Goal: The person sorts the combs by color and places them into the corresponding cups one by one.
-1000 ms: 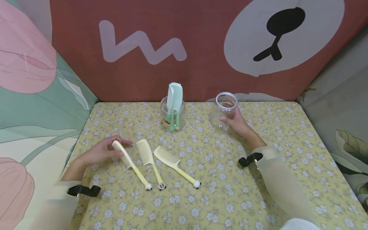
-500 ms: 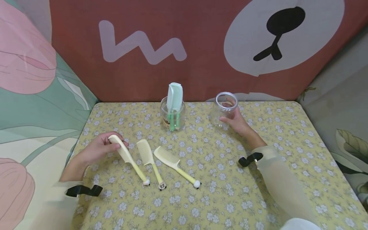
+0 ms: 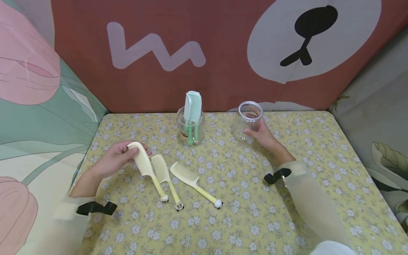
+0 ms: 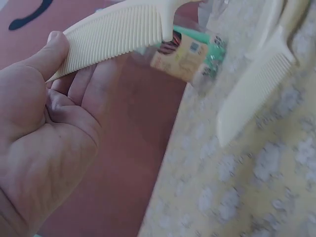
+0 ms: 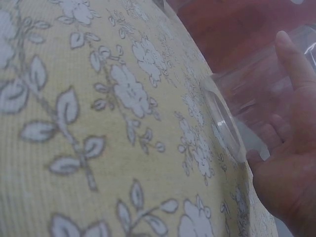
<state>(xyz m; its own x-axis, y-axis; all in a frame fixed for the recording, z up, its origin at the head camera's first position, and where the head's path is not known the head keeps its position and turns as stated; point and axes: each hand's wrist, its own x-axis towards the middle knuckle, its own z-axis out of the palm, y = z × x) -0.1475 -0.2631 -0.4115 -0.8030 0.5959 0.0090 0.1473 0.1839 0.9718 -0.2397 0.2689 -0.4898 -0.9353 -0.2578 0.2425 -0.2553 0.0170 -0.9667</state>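
Observation:
My left hand pinches a cream comb by the end of its toothed head, thumb on the near face and fingers behind. The comb's yellow handle slants down toward the table and ends in a white ball. In the left wrist view the comb shows its teeth facing down over the fingers. Two similar combs lie to the right: a middle comb with a panda-face end, and a right comb lying slanted. At the back right, my right hand grips a clear jar round its side, mouth up.
A second clear jar stands at the back middle, holding mint-green combs with their heads up. A flowered yellow cloth covers the table. Behind the table rises a reddish printed backdrop.
My left hand has taken the left comb from the table, tilting its head up, and moved it slightly right, close beside the middle comb. My right hand and its jar have stayed put.

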